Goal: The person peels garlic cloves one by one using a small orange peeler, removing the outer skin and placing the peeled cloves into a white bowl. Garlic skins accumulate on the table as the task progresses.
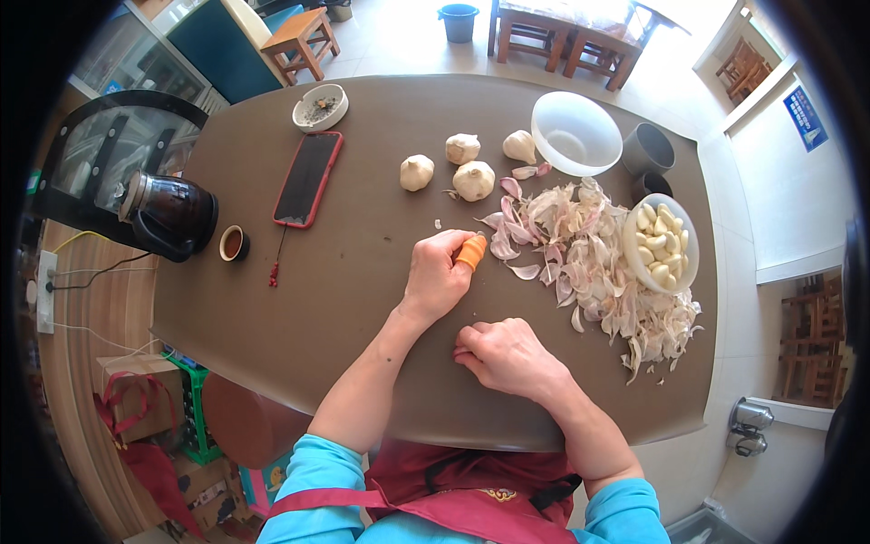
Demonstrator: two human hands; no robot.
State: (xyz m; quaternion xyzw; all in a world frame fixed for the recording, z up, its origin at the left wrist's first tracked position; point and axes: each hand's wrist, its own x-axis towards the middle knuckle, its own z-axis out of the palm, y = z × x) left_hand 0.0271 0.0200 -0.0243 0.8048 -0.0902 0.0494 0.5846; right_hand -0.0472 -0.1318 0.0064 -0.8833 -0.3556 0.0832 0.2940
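Observation:
My left hand (438, 272) is just above the brown tabletop, its fingers curled. An orange finger guard (471, 252) covers the thumb, with a small greyish tip at its end. Below it to the right, my right hand (515, 359) has its fingers bent against the thumb; whether something is pinched there is hidden. Beyond the hands lie whole garlic bulbs (474, 180). Several unpeeled pinkish garlic cloves (501, 243) lie to the right, beside a heap of papery garlic skins (578, 231). A translucent plastic bowl (631, 262) of peeled garlic cloves (659, 241) stands at the heap's right.
Farther back stands a second translucent bowl (576, 136) beside a grey cup (649, 149). At left are a phone (308, 180) in a red case, an ashtray (321, 107), a small cup (234, 243) and a dark glass pot (170, 214). A stool (297, 42) stands beyond the table.

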